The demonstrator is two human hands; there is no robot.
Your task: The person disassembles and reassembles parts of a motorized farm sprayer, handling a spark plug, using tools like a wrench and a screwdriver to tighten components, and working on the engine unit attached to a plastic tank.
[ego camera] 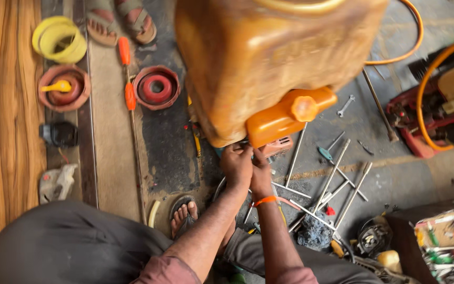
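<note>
A big amber plastic tank point(258, 58) fills the top middle, tipped toward me. An orange housing with a round orange cap point(290, 115) juts from its lower edge. My left hand point(236, 167) curls around the tank's bottom edge, just left of that housing. My right hand point(261, 173), with an orange band on the wrist, presses in beside it under the housing. Both sets of fingertips are hidden beneath the tank. A small reddish part point(278, 146) shows right behind the hands.
Several metal rods point(332, 179) and a small wrench point(345, 105) lie to the right. Two red round parts point(156, 87), a long orange-handled tool point(128, 89) and a yellow coil point(59, 39) lie left. A red machine with orange hose point(426, 115) stands right. Someone's sandaled feet point(119, 23) are at top.
</note>
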